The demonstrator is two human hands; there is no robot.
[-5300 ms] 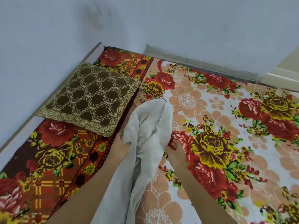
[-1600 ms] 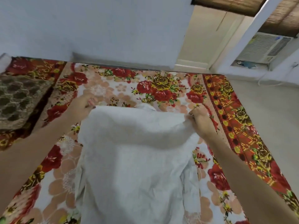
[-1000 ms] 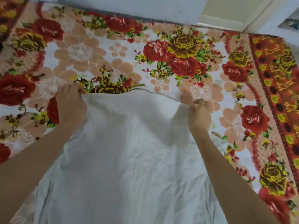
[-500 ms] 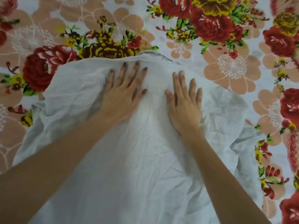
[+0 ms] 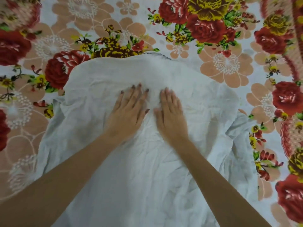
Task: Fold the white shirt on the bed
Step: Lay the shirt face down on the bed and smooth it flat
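Note:
The white shirt point(image 5: 147, 169) lies spread out and wrinkled on the flowered bed sheet point(image 5: 226, 66), its far edge rounded and its sides bunched at left and right. My left hand point(image 5: 129, 110) presses flat on the shirt's upper middle with fingers straight. Beside it, almost touching, my right hand point(image 5: 170, 112) also lies flat on the cloth, slightly blurred. Both forearms reach in from the bottom over the shirt.
The bed sheet with red and yellow roses surrounds the shirt on the left, far side and right. A red patterned border point(image 5: 296, 20) runs along the far right edge.
The shirt was held up by its top corners, then laid down on the bed. Since half a second ago both flat hands have slid toward me down the cloth.

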